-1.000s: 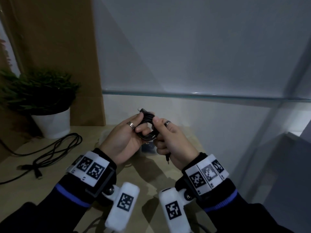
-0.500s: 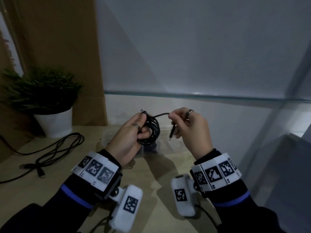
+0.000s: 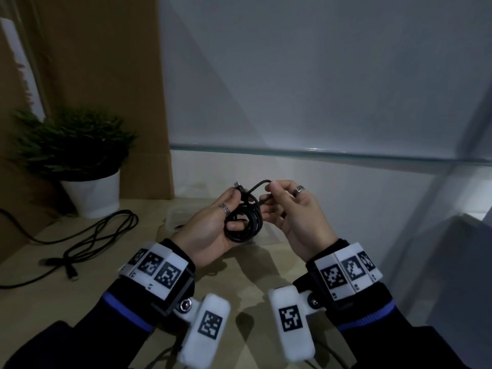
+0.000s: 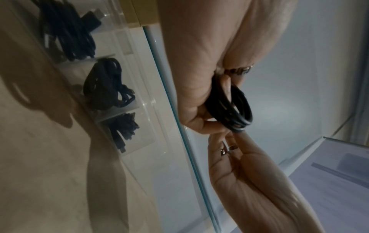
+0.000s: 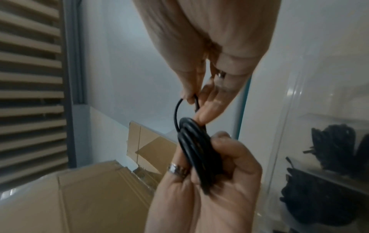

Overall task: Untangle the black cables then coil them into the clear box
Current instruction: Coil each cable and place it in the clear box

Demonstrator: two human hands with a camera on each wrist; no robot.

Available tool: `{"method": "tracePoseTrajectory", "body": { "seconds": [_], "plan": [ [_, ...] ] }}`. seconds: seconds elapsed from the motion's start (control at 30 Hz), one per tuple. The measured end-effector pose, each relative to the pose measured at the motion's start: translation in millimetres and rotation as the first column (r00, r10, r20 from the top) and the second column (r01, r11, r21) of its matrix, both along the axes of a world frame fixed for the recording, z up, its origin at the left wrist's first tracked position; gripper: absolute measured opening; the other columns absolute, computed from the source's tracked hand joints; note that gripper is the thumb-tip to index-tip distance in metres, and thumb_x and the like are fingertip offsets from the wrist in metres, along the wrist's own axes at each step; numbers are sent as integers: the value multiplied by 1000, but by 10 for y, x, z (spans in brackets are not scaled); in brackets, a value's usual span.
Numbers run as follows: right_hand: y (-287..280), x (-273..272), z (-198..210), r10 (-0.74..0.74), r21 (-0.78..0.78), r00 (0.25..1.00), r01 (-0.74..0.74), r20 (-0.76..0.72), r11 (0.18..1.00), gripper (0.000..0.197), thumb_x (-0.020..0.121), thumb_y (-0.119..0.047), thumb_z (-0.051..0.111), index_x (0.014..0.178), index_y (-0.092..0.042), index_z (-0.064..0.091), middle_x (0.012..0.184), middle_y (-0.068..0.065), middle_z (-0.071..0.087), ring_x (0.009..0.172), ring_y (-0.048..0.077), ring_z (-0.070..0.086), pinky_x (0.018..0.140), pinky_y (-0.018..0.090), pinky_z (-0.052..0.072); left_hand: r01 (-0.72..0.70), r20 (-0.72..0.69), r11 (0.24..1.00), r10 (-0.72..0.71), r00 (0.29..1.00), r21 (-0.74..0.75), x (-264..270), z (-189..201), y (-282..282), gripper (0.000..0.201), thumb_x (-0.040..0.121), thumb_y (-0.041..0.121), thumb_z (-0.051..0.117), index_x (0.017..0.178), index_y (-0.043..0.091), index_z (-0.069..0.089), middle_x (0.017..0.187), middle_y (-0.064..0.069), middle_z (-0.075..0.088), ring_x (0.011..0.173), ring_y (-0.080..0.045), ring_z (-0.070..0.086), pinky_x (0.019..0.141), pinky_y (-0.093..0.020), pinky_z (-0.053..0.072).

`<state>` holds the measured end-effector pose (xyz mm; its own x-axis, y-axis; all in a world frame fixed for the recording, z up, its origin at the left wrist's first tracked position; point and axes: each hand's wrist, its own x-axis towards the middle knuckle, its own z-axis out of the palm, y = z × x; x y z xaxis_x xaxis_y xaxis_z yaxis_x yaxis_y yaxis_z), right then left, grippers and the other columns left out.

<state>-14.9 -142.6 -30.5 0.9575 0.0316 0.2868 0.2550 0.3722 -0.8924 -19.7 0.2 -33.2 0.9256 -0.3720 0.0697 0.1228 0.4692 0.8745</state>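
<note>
While the left hand (image 3: 210,230) clamps the coiled cable (image 3: 243,222) between thumb and curled fingers, it acts as the fixed spool: loops stay stacked and can't spring open. One plug end (image 3: 237,185) sticks up past the thumb, kept out of the winding path.

Right hand (image 3: 292,214) sits close beside it, pinching the free tail (image 3: 259,185) between thumb and fingertip. That tail arcs off the top of the coil and doubles back toward the loops, so my read is she's wrapping or tucking the last length to lock the bundle. Right wrist view backs this: the tail loops up from the coil into the pinch, with a fingertip against the bundle.

Both hands hover above the table (image 3: 127,265), raised so the tail has room to swing round.

Clear box (image 3: 174,218) sits right behind and below the hands, mostly hidden in the head view. Left wrist view shows its compartments with coiled cables (image 4: 107,85) already in at least three. Short drop once this one is locked.

Off to the left, a loose cable (image 3: 87,241) lies sprawled on the table near the potted plant (image 3: 80,161); probably next in line.

Risk: loosen the left grip before the tail is secured and the coil unwinds.
</note>
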Motion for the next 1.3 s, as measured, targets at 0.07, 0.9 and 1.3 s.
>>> {"method": "tracePoseTrajectory", "body": {
  "seconds": [0.07, 0.9, 1.3],
  "plan": [
    [-11, -6, -3, 75, -18, 995, -76, -59, 997, 15, 95, -11, 46, 83, -7, 54, 62, 4, 63, 49, 11, 60, 52, 21, 54, -8, 8, 1000, 8, 1000, -17, 23, 4, 16, 23, 99, 28, 33, 91, 19, 52, 57, 6, 56, 39, -2, 28, 66, -29, 36],
    [138, -31, -126, 121, -154, 990, -132, -78, 979, 19, 101, -21, 34, 101, -15, 52, 80, 5, 59, 69, 14, 56, 61, 24, 45, -80, 24, 997, 80, 996, -24, 77, -40, 53, 31, 100, 27, 33, 116, 8, 53, 109, -17, 60, 91, -24, 61, 63, -30, 55],
    [162, -101, -94, 169, -437, 970, -77, 177, 896, 22, 77, 15, 62, 84, -6, 63, 78, 4, 63, 72, 4, 61, 70, 17, 52, -92, -7, 995, 91, 996, -30, 72, -63, -34, 32, 100, 25, 33, 110, 5, 55, 90, -14, 62, 72, -16, 64, 75, -33, 51]
  ]
}}
